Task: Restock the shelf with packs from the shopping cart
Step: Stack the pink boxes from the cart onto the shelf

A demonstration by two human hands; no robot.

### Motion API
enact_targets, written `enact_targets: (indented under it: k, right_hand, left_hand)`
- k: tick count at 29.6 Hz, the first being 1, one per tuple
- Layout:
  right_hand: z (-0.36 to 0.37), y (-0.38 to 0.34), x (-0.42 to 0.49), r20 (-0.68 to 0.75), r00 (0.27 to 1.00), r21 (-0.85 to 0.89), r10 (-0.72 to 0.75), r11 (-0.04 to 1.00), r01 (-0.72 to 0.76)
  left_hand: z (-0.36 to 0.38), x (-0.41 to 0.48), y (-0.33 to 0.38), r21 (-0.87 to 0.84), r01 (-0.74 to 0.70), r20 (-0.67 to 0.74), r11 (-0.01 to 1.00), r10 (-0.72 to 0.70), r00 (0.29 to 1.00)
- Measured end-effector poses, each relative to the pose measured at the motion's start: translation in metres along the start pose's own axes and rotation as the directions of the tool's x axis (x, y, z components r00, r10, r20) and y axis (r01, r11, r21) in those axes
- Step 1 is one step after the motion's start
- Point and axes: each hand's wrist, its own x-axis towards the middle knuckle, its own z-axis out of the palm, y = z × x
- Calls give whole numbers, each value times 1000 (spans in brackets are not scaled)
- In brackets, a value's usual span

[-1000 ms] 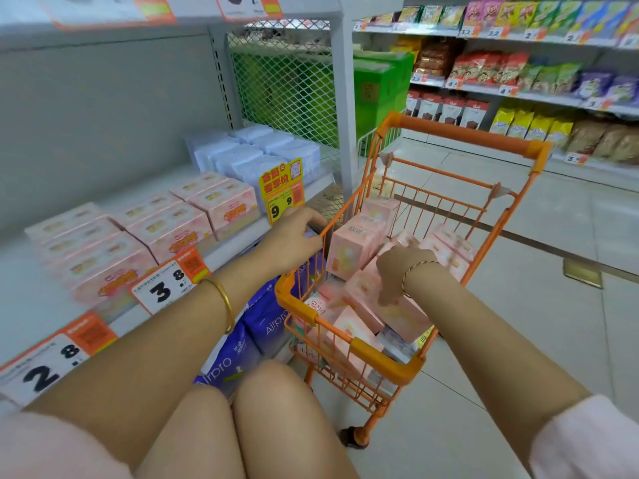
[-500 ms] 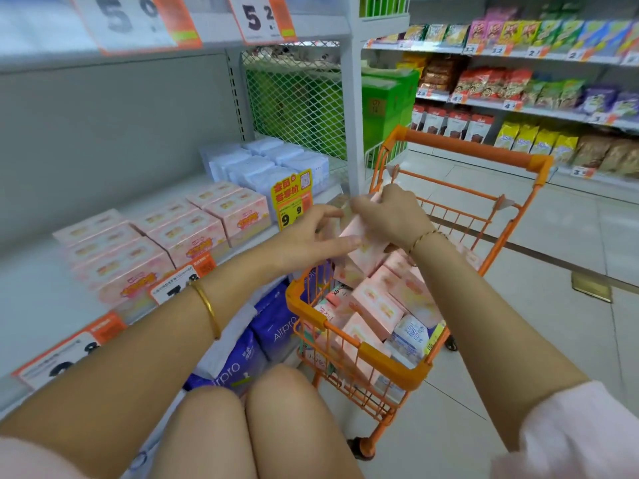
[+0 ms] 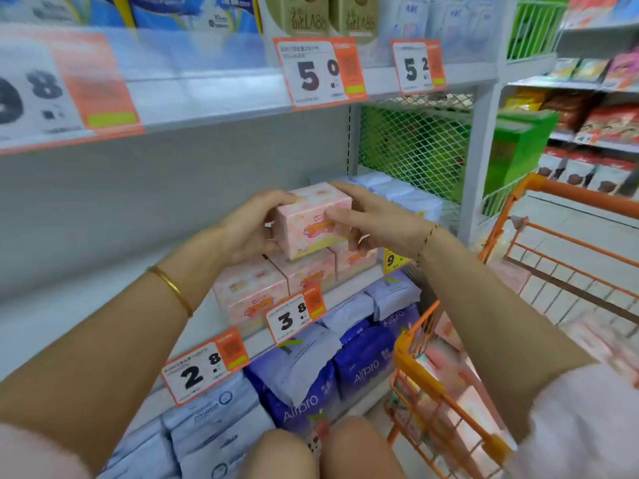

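Note:
A pink pack [image 3: 313,221] is held between both hands just above the row of pink packs [image 3: 252,292] on the middle shelf [image 3: 86,316]. My left hand [image 3: 250,228] grips its left side, fingers over the top and thumb underneath. My right hand [image 3: 377,219] holds its right side, fingers laid along the top and front. The orange shopping cart [image 3: 428,375] stands to the right; blurred pink packs [image 3: 449,333] lie inside it.
Price tags [image 3: 295,316] hang on the shelf edge. Purple and pale blue packs [image 3: 359,364] fill the shelf below. An upper shelf [image 3: 224,88] with big price labels runs overhead. Pale blue packs [image 3: 408,198] sit at the shelf's right end by a mesh panel. My knees [image 3: 321,451] are at the bottom.
Both hands lifted a pink pack out of the cart and carried it left and up over the shelf's pink row. The view swung from the cart toward the shelf.

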Motion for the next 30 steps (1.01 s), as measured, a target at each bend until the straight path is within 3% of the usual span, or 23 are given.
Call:
enact_targets:
  k: [3,6,10,13,20,25,30]
  right_hand:
    - [9,-9,31,21,998,-1,-51,999,51]
    - [15,-9,58,-22,998,34,-67,997,68]
    - [23,-2,87,-122,988,10,-90,996,92]
    - [30,5,104,-182,980,-35,-77,997,71]
    - [32,35,115,-327,944,44,43,999,-30]
    - [31,49,105,-337,936,78,97,994,-75]
    - [32,50,100,-358,931,51,80,997,-66]
  left_hand:
    - [-17,11,10,34,-88,-49,996,90,995]
    - [-33,28,21,255,-171,-46,952,189,981]
    - [-50,48,36,599,-222,35,769,252,967]
    - [-61,64,35,766,-178,40,617,231,972]
    - [-81,104,6,762,-38,-123,646,203,971]
    - [-83,114,-14,779,57,-108,624,43,993]
    - [-85,118,-28,766,107,-124,634,-18,992]
